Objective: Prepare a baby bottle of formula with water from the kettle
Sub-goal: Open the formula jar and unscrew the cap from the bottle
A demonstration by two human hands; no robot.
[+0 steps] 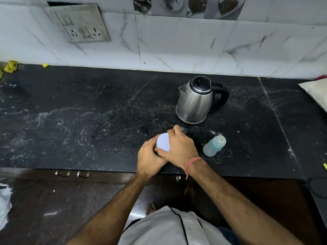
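Note:
A round tin with a white lid (pixel 163 141) stands near the front edge of the black counter (pixel 88 121). My left hand (pixel 150 156) wraps the tin's body from the left. My right hand (pixel 179 146) lies over the lid's right side, fingers curled around its rim. A capped baby bottle (pixel 214 145) with a teal collar stands just right of my right hand, apart from it. The steel kettle (pixel 196 100) with a black lid and handle sits behind the hands, spout to the left.
A wall socket plate (pixel 81 25) is on the tiled wall at upper left. Yellow scraps (pixel 10 66) lie at the counter's far left. A pale cushion-like object (pixel 316 92) rests at the right edge. Drawer handles (pixel 72 174) show below the counter.

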